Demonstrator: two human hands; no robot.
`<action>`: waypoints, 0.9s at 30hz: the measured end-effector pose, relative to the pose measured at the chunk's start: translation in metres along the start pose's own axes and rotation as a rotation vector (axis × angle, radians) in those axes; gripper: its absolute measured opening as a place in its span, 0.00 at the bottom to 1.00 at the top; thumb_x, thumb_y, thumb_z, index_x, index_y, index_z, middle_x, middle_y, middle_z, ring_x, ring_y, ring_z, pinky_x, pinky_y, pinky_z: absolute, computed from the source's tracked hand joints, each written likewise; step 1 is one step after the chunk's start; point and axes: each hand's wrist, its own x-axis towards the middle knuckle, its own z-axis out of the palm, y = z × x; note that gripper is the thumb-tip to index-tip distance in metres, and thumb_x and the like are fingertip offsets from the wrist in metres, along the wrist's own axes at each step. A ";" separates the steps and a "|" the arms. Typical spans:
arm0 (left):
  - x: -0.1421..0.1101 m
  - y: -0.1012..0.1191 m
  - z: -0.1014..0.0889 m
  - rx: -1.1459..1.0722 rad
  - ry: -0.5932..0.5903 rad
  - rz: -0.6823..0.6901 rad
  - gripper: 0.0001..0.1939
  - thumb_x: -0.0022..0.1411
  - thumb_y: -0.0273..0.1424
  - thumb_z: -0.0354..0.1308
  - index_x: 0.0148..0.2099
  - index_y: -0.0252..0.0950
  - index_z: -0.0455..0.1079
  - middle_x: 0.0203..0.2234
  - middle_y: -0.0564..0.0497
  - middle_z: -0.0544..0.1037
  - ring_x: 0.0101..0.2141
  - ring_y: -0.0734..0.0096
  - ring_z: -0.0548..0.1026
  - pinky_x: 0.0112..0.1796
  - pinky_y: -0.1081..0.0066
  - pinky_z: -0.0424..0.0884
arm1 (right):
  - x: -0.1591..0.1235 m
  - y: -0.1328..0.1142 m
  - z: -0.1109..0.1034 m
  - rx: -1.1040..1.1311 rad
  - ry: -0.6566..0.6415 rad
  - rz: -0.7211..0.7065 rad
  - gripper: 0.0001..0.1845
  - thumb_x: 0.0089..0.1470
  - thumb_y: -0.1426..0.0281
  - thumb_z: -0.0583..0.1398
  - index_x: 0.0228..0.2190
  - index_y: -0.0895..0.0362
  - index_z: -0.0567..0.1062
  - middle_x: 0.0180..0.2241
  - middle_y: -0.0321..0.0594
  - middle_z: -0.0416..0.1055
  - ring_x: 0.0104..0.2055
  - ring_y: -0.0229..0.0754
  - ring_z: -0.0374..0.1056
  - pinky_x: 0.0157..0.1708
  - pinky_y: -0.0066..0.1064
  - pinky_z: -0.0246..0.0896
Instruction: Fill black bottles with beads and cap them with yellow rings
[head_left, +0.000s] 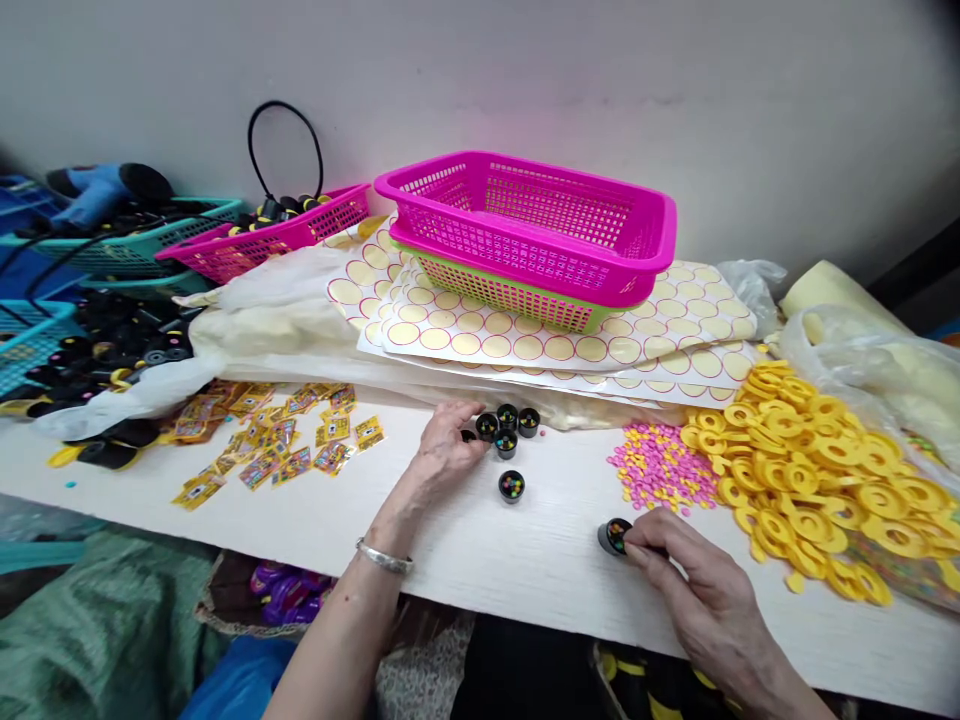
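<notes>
My left hand point(444, 448) rests on the white table point(315, 520), fingers curled around a small black cup point(469, 436) at the edge of a cluster of black cups point(508, 428) filled with coloured beads. Another filled cup point(511, 486) stands alone in front of them. My right hand point(694, 590) is near the front edge and pinches a tilted black cup point(614, 536) with coloured beads inside. A silver bangle point(384, 557) is on my left wrist.
A pile of pink and yellow beads point(660, 468) and a heap of yellow rings point(817, 478) lie to the right. Yellow printed packets point(270, 440) are scattered on the left. Behind stand stacked pink and green baskets point(536, 235) on sticker sheets point(675, 335), plus baskets of black parts point(262, 235).
</notes>
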 end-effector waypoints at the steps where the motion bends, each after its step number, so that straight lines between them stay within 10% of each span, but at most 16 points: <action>1: 0.000 -0.001 0.002 0.015 -0.028 0.017 0.23 0.43 0.24 0.62 0.45 0.38 0.71 0.38 0.50 0.74 0.42 0.63 0.69 0.43 0.63 0.67 | 0.000 0.000 0.001 0.003 -0.001 0.004 0.05 0.57 0.75 0.53 0.31 0.55 0.67 0.29 0.36 0.63 0.32 0.36 0.61 0.33 0.28 0.55; 16: -0.006 -0.002 0.004 -0.036 0.135 0.178 0.16 0.41 0.22 0.63 0.37 0.36 0.73 0.35 0.48 0.74 0.42 0.62 0.69 0.42 0.63 0.68 | 0.037 -0.018 0.009 0.093 -0.028 0.063 0.06 0.56 0.73 0.54 0.27 0.56 0.67 0.25 0.34 0.61 0.28 0.34 0.59 0.28 0.28 0.54; 27: -0.051 0.072 0.001 -0.342 0.091 0.419 0.16 0.48 0.23 0.62 0.41 0.37 0.70 0.35 0.48 0.76 0.45 0.63 0.70 0.46 0.62 0.67 | 0.079 -0.050 0.028 -0.054 0.044 -0.302 0.10 0.54 0.79 0.52 0.32 0.58 0.72 0.30 0.40 0.63 0.34 0.37 0.61 0.33 0.30 0.58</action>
